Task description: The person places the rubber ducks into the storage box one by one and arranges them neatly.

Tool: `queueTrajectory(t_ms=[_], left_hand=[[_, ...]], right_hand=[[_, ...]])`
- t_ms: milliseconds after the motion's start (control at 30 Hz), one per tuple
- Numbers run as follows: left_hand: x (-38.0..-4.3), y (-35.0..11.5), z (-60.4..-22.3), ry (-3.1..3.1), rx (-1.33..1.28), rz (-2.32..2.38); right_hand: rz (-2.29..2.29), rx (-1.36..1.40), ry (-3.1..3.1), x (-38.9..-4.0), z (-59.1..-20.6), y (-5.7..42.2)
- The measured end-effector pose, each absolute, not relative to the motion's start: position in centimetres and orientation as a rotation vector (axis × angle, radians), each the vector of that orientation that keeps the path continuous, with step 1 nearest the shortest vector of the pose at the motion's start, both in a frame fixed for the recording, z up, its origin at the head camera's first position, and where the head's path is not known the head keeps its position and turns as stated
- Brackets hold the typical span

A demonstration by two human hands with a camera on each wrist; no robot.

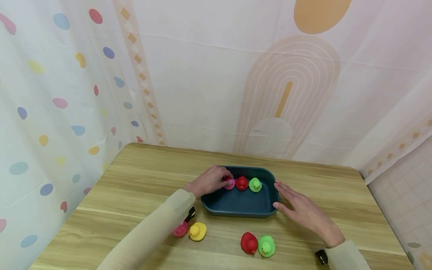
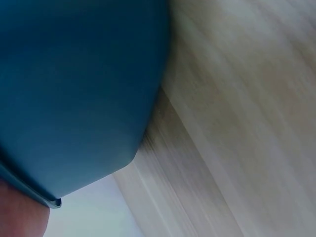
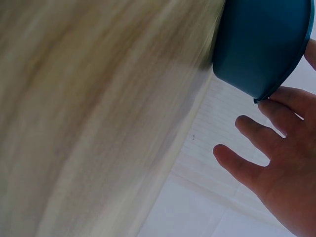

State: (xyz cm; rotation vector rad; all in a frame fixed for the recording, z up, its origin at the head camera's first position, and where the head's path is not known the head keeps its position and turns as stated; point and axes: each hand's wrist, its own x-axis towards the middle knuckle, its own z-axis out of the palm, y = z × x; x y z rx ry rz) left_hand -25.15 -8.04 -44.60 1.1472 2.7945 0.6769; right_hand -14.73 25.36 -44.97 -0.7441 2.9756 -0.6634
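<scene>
A dark teal tray (image 1: 241,214) sits on the table with a row of small rubber ducks along its far side. At the left end of that row my left hand (image 1: 210,180) reaches over the rim and pinches a pink rubber duck (image 1: 231,184), partly hidden by the fingers. Beside it are a red duck (image 1: 241,183) and a green duck (image 1: 255,185). My right hand (image 1: 300,208) rests at the tray's right end, its fingers spread. In the right wrist view, fingertips (image 3: 269,106) touch the tray's rim (image 3: 259,100).
In front of the tray, a pink duck (image 1: 180,229), partly behind the left sleeve, lies near a yellow duck (image 1: 198,231). Further right, another red duck (image 1: 249,243) and green duck (image 1: 266,246) sit side by side. Behind the wooden table (image 1: 162,168) hangs a patterned curtain (image 1: 202,93).
</scene>
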Motion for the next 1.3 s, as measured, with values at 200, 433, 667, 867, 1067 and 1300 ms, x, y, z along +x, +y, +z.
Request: queueTrajectory(t_ms=[200,433,667,867,1067,1300], left_hand=[[-24.6,-8.4,-44.0,2.771,1.135,0.705],[-23.1,-9.7,-42.7,2.77,1.128,0.817],[-21.5,-11.5,-42.1,2.816,1.193,0.878],[-20.1,-13.2,-41.6,2.861,1.192,0.892],[-18.7,-15.2,-41.5,2.879,1.146,0.883],[-17.8,-17.2,-41.3,2.92,1.189,0.833]], right_hand=[[-0.67,-0.746,2.971,-14.7,-44.9,25.4],[-0.674,-0.753,2.972,-14.6,-45.0,25.4],[-0.683,-0.755,2.972,-14.7,-45.0,25.3],[-0.694,-0.754,2.976,-14.7,-45.0,25.4],[-0.686,-0.751,2.977,-14.7,-45.0,25.4],[-0.689,-0.756,2.975,-14.6,-45.0,25.4]])
